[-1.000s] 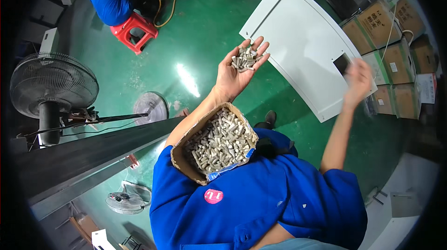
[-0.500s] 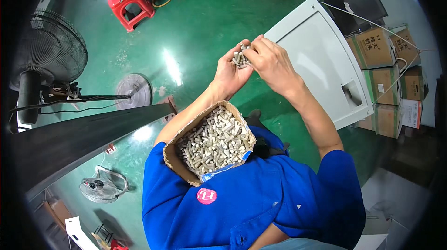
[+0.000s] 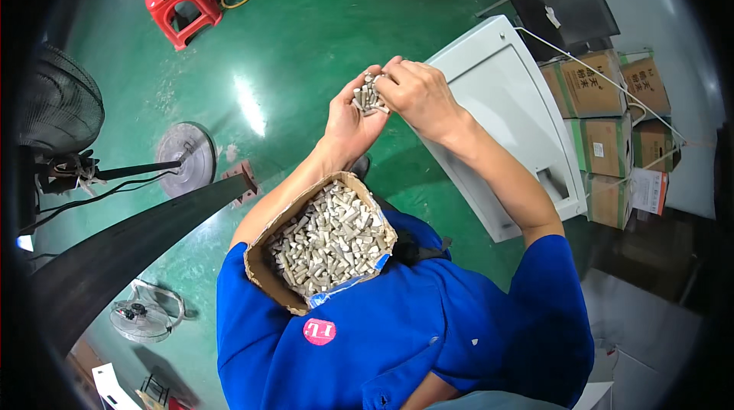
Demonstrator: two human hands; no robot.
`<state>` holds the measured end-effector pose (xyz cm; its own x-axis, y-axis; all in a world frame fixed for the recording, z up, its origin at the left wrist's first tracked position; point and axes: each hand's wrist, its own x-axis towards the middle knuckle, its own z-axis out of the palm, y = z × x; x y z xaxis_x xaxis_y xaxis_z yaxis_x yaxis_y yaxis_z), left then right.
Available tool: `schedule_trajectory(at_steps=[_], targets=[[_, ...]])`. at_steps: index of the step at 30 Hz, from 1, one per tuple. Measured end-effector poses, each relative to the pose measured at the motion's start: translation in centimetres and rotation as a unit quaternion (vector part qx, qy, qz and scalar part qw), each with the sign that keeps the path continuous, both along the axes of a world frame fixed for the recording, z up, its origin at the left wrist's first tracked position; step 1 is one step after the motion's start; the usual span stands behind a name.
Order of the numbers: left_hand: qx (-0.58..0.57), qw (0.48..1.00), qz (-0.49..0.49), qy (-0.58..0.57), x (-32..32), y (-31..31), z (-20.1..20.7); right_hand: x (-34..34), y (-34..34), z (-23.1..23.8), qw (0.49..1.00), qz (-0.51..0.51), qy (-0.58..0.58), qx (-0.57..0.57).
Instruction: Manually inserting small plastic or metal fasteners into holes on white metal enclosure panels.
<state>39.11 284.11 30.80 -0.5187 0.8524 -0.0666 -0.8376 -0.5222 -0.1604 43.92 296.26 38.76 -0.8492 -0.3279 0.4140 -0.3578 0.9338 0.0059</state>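
My left hand [image 3: 353,126] is cupped palm up, with a small heap of short grey-beige cylindrical pieces [image 3: 370,97] in it. Bent over the heap from the right, my right hand [image 3: 419,97] has its thumb and fingers among the pieces. Whatever sits between those fingertips is hidden. A torn-edged cardboard box [image 3: 260,265] rests in the crook of my left arm against my chest. Many more of the same loose pieces [image 3: 329,242] fill it.
A large pale grey panel [image 3: 489,89] stands to the right, with stacked cartons [image 3: 604,142] and a black chair [image 3: 573,20] beyond. On the left are a standing fan [image 3: 61,100], a dark beam [image 3: 138,249] and a small fan [image 3: 141,318]. A person sits on a red stool [image 3: 183,9].
The surroundings have shifted leftward in view, and the panel shows at a different angle. Both hands stay together at the heap; the box remains against my chest.
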Motion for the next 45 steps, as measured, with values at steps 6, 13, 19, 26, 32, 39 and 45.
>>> schedule_trajectory(at_steps=[6, 13, 19, 26, 32, 39, 45], targets=[[0.014, 1.000, -0.009, 0.012, -0.1, -0.3, -0.3, 0.1, 0.9, 0.5, 0.994, 0.010, -0.054, -0.099], [-0.020, 1.000, -0.020, 0.000, 0.4, -0.2, 0.7, 0.3, 0.9, 1.8, 0.948, 0.023, -0.197, -0.248], [-0.035, 0.997, -0.063, 0.041, 0.7, 0.6, 0.7, 1.5, 3.6, 5.3, 0.940, 0.032, -0.231, -0.249], [-0.055, 0.986, -0.136, 0.086, 1.7, 1.6, 3.4, 7.5, 13.9, 14.0, 0.899, -0.253, -0.349, -0.079], [-0.091, 0.972, -0.161, 0.144, 2.0, 2.2, 2.7, 11.5, 17.1, 14.2, 0.853, -0.323, -0.409, -0.014], [-0.050, 0.967, -0.208, 0.142, 2.4, 2.5, 2.4, 14.6, 18.0, 12.8, 0.812, -0.353, -0.462, 0.053], [-0.051, 0.959, -0.232, 0.151, 2.5, 3.1, 2.7, 16.5, 17.9, 12.3, 0.771, -0.360, -0.520, -0.074]])
